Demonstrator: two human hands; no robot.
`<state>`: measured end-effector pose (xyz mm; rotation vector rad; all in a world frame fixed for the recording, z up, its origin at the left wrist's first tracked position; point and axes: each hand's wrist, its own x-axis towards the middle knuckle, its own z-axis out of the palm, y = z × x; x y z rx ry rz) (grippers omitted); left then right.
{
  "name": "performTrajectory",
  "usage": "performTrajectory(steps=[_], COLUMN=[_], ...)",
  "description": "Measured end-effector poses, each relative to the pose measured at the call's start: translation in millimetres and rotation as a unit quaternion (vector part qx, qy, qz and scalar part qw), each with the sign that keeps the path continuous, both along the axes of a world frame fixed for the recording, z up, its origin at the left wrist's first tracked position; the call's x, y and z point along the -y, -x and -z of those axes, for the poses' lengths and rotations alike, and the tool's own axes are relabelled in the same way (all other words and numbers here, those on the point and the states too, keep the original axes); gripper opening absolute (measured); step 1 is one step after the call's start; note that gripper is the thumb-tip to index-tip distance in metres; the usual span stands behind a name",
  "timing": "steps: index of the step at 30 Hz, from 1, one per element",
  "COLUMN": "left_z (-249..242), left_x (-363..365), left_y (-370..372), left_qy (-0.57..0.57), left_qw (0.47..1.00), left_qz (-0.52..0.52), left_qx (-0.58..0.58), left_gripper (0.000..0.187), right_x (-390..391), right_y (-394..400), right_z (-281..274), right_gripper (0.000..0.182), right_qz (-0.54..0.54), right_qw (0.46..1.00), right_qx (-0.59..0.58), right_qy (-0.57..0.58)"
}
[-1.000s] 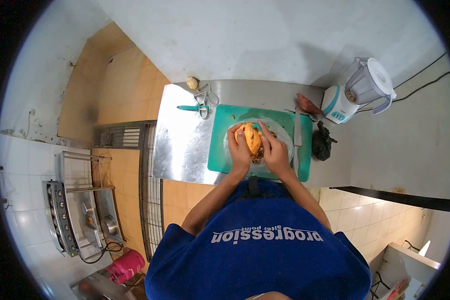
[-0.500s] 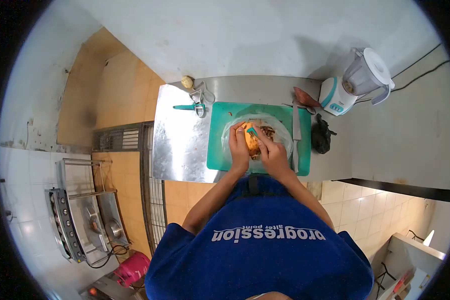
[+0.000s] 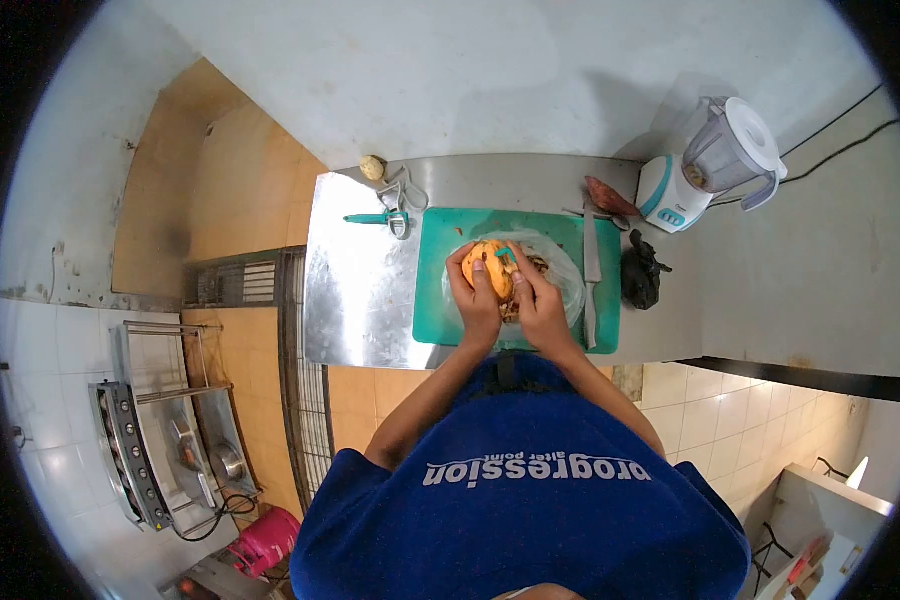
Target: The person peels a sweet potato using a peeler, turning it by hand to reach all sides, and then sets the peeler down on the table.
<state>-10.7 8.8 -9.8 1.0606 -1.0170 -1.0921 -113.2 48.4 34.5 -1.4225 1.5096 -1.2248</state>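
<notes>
My left hand (image 3: 478, 292) is wrapped round the left side of a peeled orange sweet potato (image 3: 488, 262) with dark spots on its flesh. My right hand (image 3: 540, 305) is closed on a small teal peeler (image 3: 505, 254) held against the sweet potato's right side; its blade is hidden. Beneath both hands lies a clear plastic bag (image 3: 568, 268) with dark peelings (image 3: 511, 312) in it. The bag rests on a green cutting board (image 3: 435, 290). Right of my right hand, a long knife (image 3: 591, 255) lies along the board.
A second teal-handled peeler (image 3: 370, 218) and a pale round piece (image 3: 372, 168) lie on the steel table (image 3: 355, 300) at the left. To the right are a reddish unpeeled tuber (image 3: 610, 195), a black plastic bag (image 3: 642, 270) and a blender (image 3: 695, 180) by the wall.
The sweet potato has turned in my left hand and shifted slightly left, showing more orange flesh. My right hand and the peeler have tilted and moved slightly.
</notes>
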Motion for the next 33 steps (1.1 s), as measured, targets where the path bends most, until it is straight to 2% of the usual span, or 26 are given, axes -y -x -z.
performTrajectory(steps=[2,4,5,7,10,13,16,23,25,26,28,32,33], left_z=[-2.5,-2.9,-2.2,-2.9,-6.0,-4.8,-2.3,-5.5,-5.7,-5.6,-8.2,-3.9,-4.1], left_x=[-4.1,-2.2,-2.5,-2.3,-2.7,-1.2,-1.8,-0.9,-1.1,-2.7,-1.1,-2.2,-1.7], left_y=[-0.6,-1.4,-2.5,-4.1,-1.5,-1.0,-1.7,-4.4,-3.3,-4.3,-4.3,-2.7,-2.0], left_qy=[-0.009,-0.01,-0.012,0.033,0.075,0.044,0.023,0.045,0.039,0.038,0.031,0.024,0.017], left_qw=[1.0,1.0,1.0,0.998,0.996,0.999,0.999,0.998,0.999,0.999,0.999,0.999,1.0], left_qz=[-0.003,-0.014,-0.014,-0.013,-0.014,-0.009,-0.008,-0.013,-0.005,-0.004,-0.004,0.001,0.0], left_qx=[-0.011,-0.005,-0.005,0.05,0.056,0.013,0.032,0.043,0.028,0.029,0.045,0.024,0.017], left_gripper=[0.028,0.028,0.028,0.032,0.028,0.029,0.029,0.028,0.028,0.028,0.028,0.028,0.028], right_x=[-0.5,1.5,3.1,8.7,6.3,-1.5,1.6,5.2,1.1,0.0,2.7,0.6,-0.5], right_y=[-1.0,-3.8,-0.6,8.9,5.7,0.4,1.6,0.0,-3.6,-2.6,2.4,0.2,-0.4], right_z=[8.3,10.8,12.0,10.5,9.6,-4.3,-4.7,4.1,-3.7,-2.4,-0.5,0.8,3.2], right_gripper=[0.043,0.043,0.043,0.043,0.043,0.043,0.043,0.044,0.044,0.044,0.044,0.044,0.044], right_qz=[0.004,0.011,0.011,0.021,0.037,0.007,0.002,0.02,0.009,0.01,0.015,0.019,0.017], right_qw=[1.0,0.996,0.996,1.0,0.998,1.0,0.998,0.999,0.999,0.999,0.999,0.999,1.0], right_qx=[0.014,-0.038,-0.038,0.002,0.008,0.01,0.037,0.04,-0.001,-0.001,0.024,0.024,0.004], right_qy=[-0.004,0.082,0.08,-0.009,0.051,-0.012,-0.053,-0.015,0.051,0.049,-0.042,-0.04,0.002])
